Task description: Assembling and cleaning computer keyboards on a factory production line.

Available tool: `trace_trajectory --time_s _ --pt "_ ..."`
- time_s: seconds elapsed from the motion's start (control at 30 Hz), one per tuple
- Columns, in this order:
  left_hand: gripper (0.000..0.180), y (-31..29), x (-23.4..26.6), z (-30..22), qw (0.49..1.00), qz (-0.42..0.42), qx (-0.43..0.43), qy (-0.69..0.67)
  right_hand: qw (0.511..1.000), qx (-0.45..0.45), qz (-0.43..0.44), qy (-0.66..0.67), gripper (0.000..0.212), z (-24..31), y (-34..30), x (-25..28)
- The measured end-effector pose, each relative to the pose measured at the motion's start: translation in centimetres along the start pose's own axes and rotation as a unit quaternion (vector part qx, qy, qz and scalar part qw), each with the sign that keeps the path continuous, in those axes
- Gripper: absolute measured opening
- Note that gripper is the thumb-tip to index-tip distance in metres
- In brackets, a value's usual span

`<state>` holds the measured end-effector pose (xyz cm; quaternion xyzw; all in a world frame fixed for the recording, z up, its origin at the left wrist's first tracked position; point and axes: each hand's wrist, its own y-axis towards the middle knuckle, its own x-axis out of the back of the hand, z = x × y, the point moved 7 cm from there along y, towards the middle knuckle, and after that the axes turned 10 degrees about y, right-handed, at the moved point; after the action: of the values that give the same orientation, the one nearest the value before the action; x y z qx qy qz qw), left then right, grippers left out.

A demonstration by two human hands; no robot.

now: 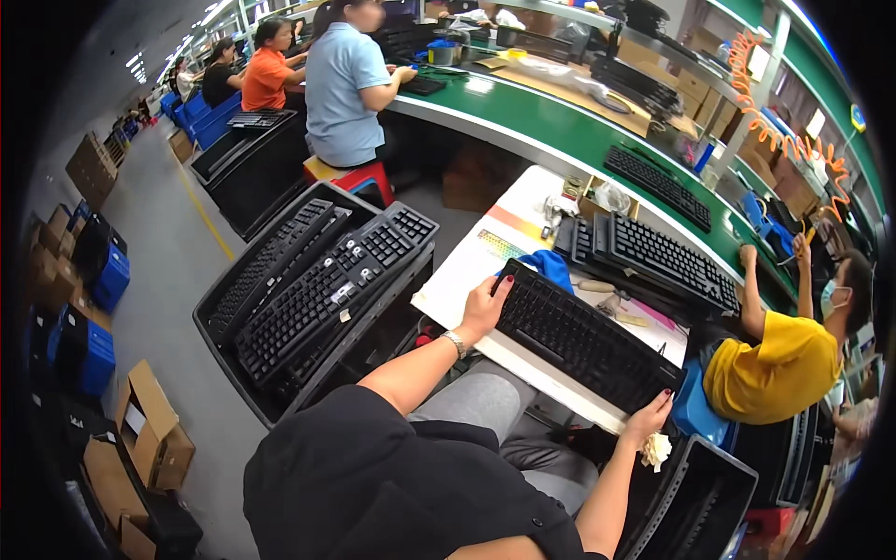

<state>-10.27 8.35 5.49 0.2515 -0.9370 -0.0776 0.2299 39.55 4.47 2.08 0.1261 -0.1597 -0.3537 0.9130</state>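
Observation:
A black keyboard (583,341) is held in front of me over the near edge of a white work table (455,277), its keys facing up. My left hand (484,308) grips its left end, thumb on top. At the opposite end my right hand (646,417) is closed on the corner, with a crumpled pale cloth or tissue (656,452) by the wrist. Behind the held keyboard lie a blue cloth (551,268) and more black keyboards (667,252) stacked on the table.
On my left stands a black bin (217,322) with several keyboards. A green workbench (523,117) runs across the back, with another keyboard (658,187) on it. A person in yellow (775,364) sits close at right; a person in light blue (347,93) sits beyond. Open cardboard boxes (149,425) lie at left.

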Motion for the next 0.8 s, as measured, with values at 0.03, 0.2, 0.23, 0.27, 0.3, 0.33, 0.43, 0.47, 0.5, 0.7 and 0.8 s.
trace_trajectory --time_s 0.03,0.2,0.23,0.27,0.3,0.33,0.43,0.47,0.5,0.7,0.8 --pt "0.051 0.0 0.0 -0.1 1.000 0.002 -0.008 -0.006 1.000 -0.004 -0.003 0.002 0.059 0.0 0.0 0.2" --pt "0.052 -0.4 -0.4 0.7 1.000 0.021 0.019 0.010 1.000 -0.013 0.006 -0.005 0.060 -0.2 0.0 0.3" --pt "0.053 -0.1 -0.4 1.3 1.000 0.012 0.018 0.006 1.000 -0.013 0.004 0.018 0.060 0.1 -0.1 0.2" --pt "0.053 0.1 -0.5 2.2 1.000 0.005 0.021 0.002 0.999 -0.015 0.002 0.036 0.061 0.4 -0.3 0.1" --pt "0.053 0.0 -1.0 2.1 0.999 0.025 0.031 0.001 1.000 -0.025 -0.005 0.018 0.061 -0.3 -0.1 0.5" --pt "0.051 0.5 -1.0 1.9 0.998 0.039 0.021 -0.044 0.998 -0.018 -0.014 0.057 0.062 -0.7 0.3 0.5" --pt "0.049 0.1 -0.8 2.1 0.991 0.083 0.038 -0.100 0.993 -0.033 -0.022 0.113 0.062 -0.2 0.4 0.9" --pt "0.048 0.5 -0.5 2.2 0.988 0.103 0.041 -0.108 0.987 -0.046 -0.026 0.151 0.062 0.9 0.2 0.4" --pt "0.047 0.7 -0.4 2.2 0.985 0.122 0.043 -0.117 0.980 -0.058 -0.029 0.190 0.061 1.9 0.0 0.0" --pt "0.045 1.9 -0.9 1.2 0.969 0.159 0.027 -0.189 0.924 -0.094 -0.021 0.369 0.049 1.3 0.8 -0.3" --pt "0.045 1.2 -0.5 0.5 0.974 0.139 0.017 -0.178 0.980 0.021 -0.082 0.180 0.043 4.2 0.6 1.0"
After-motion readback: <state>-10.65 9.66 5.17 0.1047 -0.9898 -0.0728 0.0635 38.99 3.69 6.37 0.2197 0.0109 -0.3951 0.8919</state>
